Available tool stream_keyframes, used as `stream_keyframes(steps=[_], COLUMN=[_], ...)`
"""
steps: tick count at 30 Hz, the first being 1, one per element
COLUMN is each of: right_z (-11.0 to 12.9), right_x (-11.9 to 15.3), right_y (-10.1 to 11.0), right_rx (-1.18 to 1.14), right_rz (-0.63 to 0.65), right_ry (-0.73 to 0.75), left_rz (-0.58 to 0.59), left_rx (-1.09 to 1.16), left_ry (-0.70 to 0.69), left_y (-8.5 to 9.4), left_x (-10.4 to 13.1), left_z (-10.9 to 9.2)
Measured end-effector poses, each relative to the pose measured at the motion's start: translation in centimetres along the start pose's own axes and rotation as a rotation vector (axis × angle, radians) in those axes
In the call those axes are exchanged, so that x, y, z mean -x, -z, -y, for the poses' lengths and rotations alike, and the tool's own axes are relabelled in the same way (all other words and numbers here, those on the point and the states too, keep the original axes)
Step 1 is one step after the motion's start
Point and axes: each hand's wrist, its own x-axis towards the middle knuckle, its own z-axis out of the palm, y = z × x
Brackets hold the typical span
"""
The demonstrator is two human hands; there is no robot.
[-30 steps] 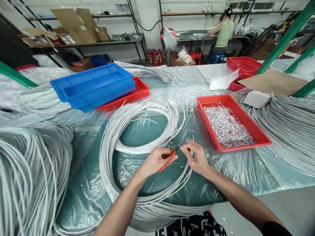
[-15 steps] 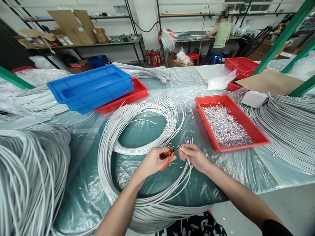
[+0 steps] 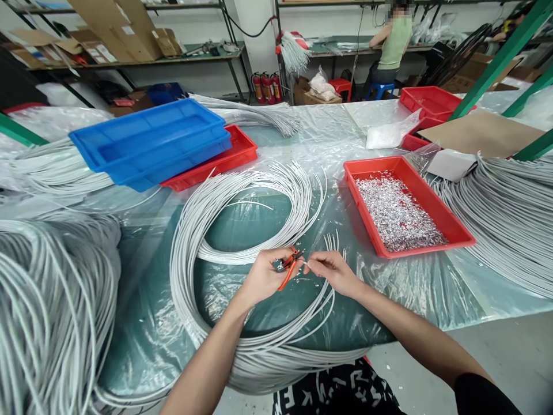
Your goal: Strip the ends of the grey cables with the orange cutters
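Note:
My left hand is closed around a pair of orange-handled pliers, whose dark jaws point up and to the right. Close beside it, my right hand pinches the end of a thin white cable, held up near the pliers. Whether the jaws touch the cable I cannot tell. Under both hands lies a large coil of white cables, and several loose cable ends stick up behind my right hand. To the right, a red tray holds many small shiny metal pieces.
Blue trays rest on a red tray at the back left. Grey cable bundles lie at the left and right. Green posts rise at the right. A person sits at the far bench.
Both hands have shifted slightly left relative to the coil. The pliers have turned more upright, and their jaws have drawn back from my right fingers. The whole view has tipped slightly downward.

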Motion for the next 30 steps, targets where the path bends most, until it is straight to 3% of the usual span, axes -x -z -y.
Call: stream_keyframes(steps=[6,13,21,30], right_z=[0.76,0.95,0.75,0.31], right_x=[0.30,0.43,0.19,0.15], right_y=[-0.12,-0.11,-0.34,-0.10], right_rx=[0.117,0.092,0.139,0.094], right_rz=[-0.048,-0.027,-0.154,-0.121], right_ry=[0.175,0.209,0.213,0.146], left_rz=[0.047,0.126,0.040,-0.170], left_rx=[0.135,0.313,0.356,0.274], left_ry=[0.085,0.199,0.164,0.085], left_y=[0.11,0.23,-0.37,0.33], left_x=[0.08,0.21,-0.16,-0.22], left_z=[-0.29,-0.54,-0.11,-0.12])
